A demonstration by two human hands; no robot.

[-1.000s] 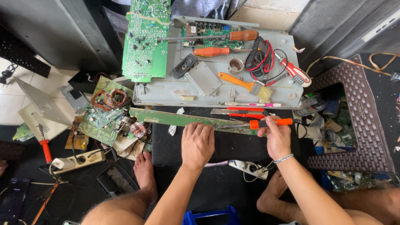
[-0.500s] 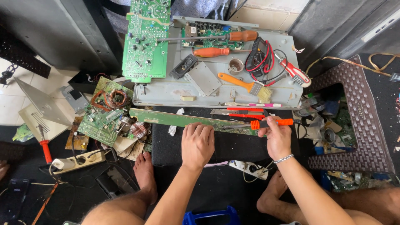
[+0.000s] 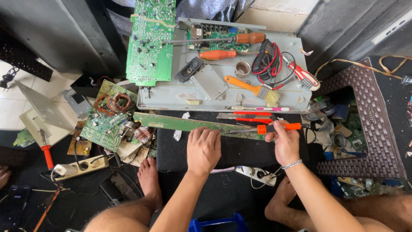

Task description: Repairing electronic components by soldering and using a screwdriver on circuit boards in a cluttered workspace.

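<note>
Bright, even daylight from upper left, soft shadows, sharp focus, slight wide-angle bending at the edges.

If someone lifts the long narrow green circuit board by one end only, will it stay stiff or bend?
The long green circuit board is thin and very narrow for its length, so it would probably flex and sag. It looks light. The left hand presses it flat, so it may shift if pushed.

Bare black mat near its front edge open between left hand and right hand, long narrow green circuit strip barring the back edge, grey metal chassis tray crowded with tools behind, brown woven plastic stool closing the right side, heap of loose green boards and copper coils closing the left.
</note>
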